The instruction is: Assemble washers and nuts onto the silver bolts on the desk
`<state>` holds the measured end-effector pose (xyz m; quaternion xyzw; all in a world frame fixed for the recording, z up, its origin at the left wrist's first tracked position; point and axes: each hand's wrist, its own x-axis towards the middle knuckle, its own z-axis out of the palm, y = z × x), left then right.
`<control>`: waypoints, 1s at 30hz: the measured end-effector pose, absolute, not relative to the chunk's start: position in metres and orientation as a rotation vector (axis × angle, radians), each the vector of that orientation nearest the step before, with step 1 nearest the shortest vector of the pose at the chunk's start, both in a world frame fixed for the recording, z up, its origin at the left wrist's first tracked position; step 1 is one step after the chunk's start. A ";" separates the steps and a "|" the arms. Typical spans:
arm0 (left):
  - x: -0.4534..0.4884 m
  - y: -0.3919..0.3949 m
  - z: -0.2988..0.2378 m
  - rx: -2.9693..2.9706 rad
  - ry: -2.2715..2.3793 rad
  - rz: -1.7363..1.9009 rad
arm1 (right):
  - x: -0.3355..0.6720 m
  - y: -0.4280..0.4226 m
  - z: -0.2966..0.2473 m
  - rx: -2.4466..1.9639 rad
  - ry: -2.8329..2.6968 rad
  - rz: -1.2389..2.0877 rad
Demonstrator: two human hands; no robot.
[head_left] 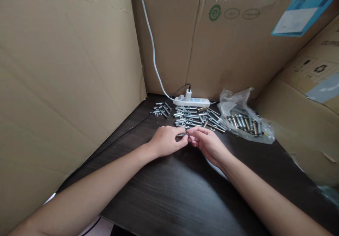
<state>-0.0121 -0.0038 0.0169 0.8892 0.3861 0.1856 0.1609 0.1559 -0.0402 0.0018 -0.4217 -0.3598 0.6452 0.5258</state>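
My left hand (167,141) is closed, with thumb and forefinger around a silver metal bolt (181,134) that points right, low over the dark table. My right hand (208,142) meets it at the bolt's end, its fingertips pinched on a small ring that looks like a washer (187,134). Fingers partly cover both parts, so I cannot tell whether the ring sits around the bolt. Just behind the hands lie rows of loose bolts, sleeves and washers (192,116). A smaller group of bolts and nuts (162,110) lies to the left.
At the back stands a white power strip (197,102) with a plug and a black cable (124,132) running left across the table (169,193). A clear plastic bag (267,133) of assembled anchor bolts (246,123) lies at right. Large cardboard boxes (169,35) wall in the back and sides.
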 end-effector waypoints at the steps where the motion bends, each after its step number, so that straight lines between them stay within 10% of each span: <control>1: -0.012 -0.004 0.017 2.543 1.090 0.526 | 0.157 -0.040 0.002 -1.018 -0.865 1.556; 30: -0.013 -0.005 0.019 2.524 1.059 0.486 | 0.163 -0.037 0.004 -1.022 -1.104 1.392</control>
